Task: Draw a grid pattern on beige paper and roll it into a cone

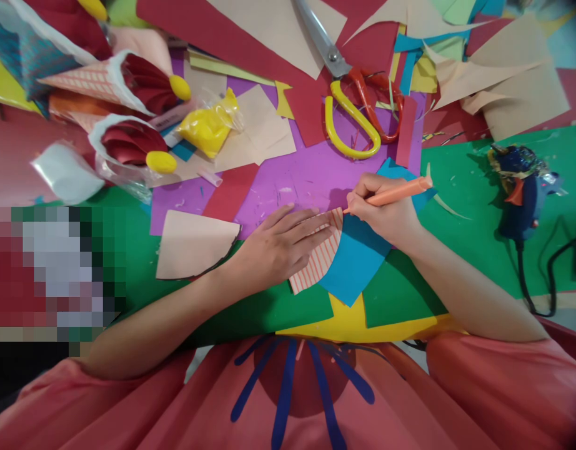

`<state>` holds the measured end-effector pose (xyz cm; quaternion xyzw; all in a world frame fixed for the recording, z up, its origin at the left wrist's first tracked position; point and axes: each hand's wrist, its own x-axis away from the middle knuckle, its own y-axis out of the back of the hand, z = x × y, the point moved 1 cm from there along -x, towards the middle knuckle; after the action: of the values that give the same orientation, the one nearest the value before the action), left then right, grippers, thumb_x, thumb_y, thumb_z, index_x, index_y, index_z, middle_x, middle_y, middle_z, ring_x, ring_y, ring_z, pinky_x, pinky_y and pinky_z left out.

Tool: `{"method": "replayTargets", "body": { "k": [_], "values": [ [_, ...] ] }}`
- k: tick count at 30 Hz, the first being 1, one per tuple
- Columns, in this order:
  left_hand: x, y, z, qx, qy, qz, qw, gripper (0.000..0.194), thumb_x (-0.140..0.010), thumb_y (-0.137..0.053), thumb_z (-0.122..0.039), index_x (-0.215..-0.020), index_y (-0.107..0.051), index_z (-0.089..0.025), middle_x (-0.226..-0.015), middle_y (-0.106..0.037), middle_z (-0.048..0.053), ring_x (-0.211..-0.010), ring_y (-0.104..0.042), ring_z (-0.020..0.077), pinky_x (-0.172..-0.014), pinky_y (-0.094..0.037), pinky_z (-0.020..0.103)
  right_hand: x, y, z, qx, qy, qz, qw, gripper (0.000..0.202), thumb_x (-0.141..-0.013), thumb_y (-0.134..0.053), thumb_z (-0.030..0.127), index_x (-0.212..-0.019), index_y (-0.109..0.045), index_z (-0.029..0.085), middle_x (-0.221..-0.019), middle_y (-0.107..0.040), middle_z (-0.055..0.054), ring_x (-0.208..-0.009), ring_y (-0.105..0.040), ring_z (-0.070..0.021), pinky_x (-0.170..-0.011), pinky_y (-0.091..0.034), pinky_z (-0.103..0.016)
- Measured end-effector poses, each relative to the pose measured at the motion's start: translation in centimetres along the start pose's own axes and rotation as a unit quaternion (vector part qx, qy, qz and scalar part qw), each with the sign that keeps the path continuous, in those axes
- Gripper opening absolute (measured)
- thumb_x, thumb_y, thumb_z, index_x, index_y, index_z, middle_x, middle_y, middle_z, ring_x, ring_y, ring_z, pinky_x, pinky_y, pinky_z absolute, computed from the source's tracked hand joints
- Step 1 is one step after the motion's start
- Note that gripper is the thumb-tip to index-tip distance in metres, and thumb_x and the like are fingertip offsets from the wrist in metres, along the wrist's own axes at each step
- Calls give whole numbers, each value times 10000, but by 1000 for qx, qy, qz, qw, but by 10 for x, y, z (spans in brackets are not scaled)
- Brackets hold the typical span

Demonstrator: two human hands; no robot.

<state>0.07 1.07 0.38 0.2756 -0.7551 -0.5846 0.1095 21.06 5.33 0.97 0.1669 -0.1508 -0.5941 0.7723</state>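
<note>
My left hand (288, 244) lies flat, fingers spread, on a cream paper piece with orange stripes (318, 264). My right hand (379, 206) is closed round an orange marker (400, 190), whose tip meets the striped paper's upper right edge. Under and beside that piece is a blue paper (358, 259). A plain cream paper piece (192, 245) with a dark curved edge lies to the left of my left hand.
Scissors (353, 122) with yellow and red handles lie beyond my hands. A blue glue gun (522, 200) with a cord is at the right. Paper cones (105, 81), a yellow clay packet (210, 125) and paper scraps (517, 81) fill the far side.
</note>
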Motion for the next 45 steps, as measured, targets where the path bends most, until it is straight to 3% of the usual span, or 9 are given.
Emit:
{"method": "replayTargets", "body": {
  "k": [8,16,25,34,38,42,45],
  "values": [
    [0,0,0,-4,-3,-14,1000,385,-950,-449,-156,-1325,-532,-155,-1336,-608,77,-1193,-572,250,-1054,-429,466,2,1,-1,-32,-10,-37,999,295,-811,-566,209,-566,-401,207,-520,-452,46,-499,-440,-84,-511,-350,-258],
    [0,2,0,-8,-5,-9,1000,371,-951,-449,-157,-1307,-553,-152,-1340,-605,85,-1199,-568,252,-1056,-433,466,0,1,2,2,4,-2,1000,318,-783,-560,160,-537,-364,205,-495,-432,55,-479,-391,-72,-490,-311,-251],
    [0,-1,0,6,6,-5,1000,389,-951,-449,-164,-1330,-538,-170,-1344,-600,92,-1216,-559,244,-1072,-420,471,0,0,2,18,10,-14,1000,311,-809,-561,212,-558,-378,210,-510,-462,47,-498,-421,-83,-497,-332,-252],
    [0,0,0,4,4,-2,1000,387,-946,-453,-157,-1321,-551,-167,-1348,-599,89,-1223,-554,242,-1082,-415,464,0,-1,0,10,24,-5,1000,327,-767,-552,142,-538,-328,206,-490,-385,64,-481,-337,-65,-481,-278,-242],
    [1,-1,1,11,7,-2,1000,400,-948,-448,-158,-1336,-540,-168,-1353,-595,92,-1229,-551,243,-1090,-408,468,0,1,1,-31,-7,0,999,314,-759,-557,130,-532,-353,205,-490,-416,58,-476,-382,-61,-467,-315,-230],
    [2,-1,1,13,7,0,1000,403,-950,-458,-187,-1347,-527,-171,-1377,-576,92,-1267,-529,244,-1104,-394,463,1,4,0,-109,-36,-39,993,341,-837,-608,332,-582,-419,208,-520,-519,42,-437,-453,-58,-436,-371,-218],
    [3,-1,1,-5,3,6,1000,439,-958,-435,-191,-1394,-469,-162,-1418,-538,101,-1336,-472,241,-1148,-331,473,4,6,-2,-145,-28,-78,986,366,-874,-554,531,-705,-551,207,-559,-585,32,-404,-484,-65,-390,-360,-223]
  ]
}}
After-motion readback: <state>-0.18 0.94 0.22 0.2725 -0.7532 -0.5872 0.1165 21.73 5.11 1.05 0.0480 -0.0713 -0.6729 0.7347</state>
